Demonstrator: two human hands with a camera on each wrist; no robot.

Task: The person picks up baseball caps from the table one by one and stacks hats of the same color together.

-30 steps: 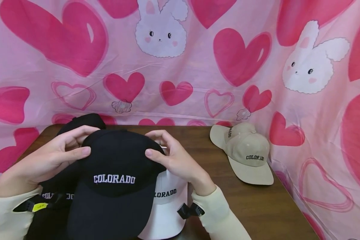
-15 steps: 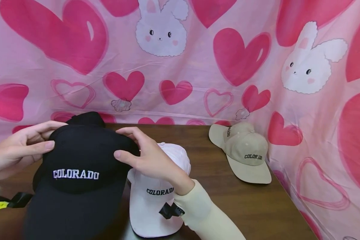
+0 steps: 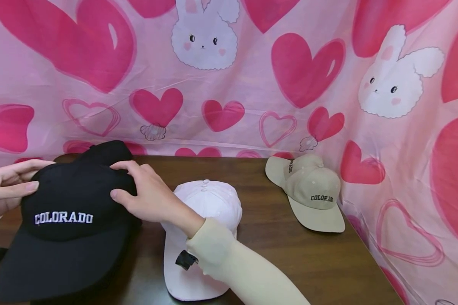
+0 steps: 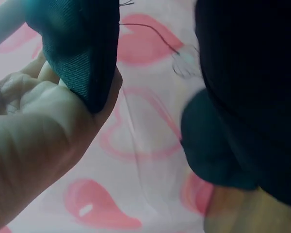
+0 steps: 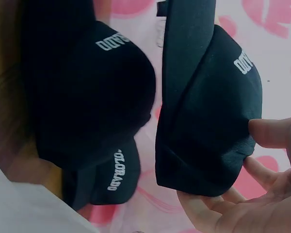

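Observation:
A black baseball cap (image 3: 62,192) with white COLORADO lettering is held up between both hands at the left of the head view. My left hand (image 3: 7,186) pinches one side of its crown, and my right hand (image 3: 146,190) the other, thumbs on the front and fingers behind. In the right wrist view a second black cap (image 5: 97,97) stands apart from the held one, with a third black cap (image 5: 116,177) beyond it. The held cap hides most of these in the head view. Under my right forearm lies a white cap (image 3: 210,199), its lettering hidden.
Two beige caps (image 3: 316,190), one overlapping the other, lie at the right edge of the brown wooden table (image 3: 282,262). A pink curtain (image 3: 252,76) with hearts and rabbits hangs behind the table and along its right side.
Both hands have carried the black cap leftward, from in front of the white cap to over the other black caps. The white cap has come into fuller view; the beige caps have stayed put.

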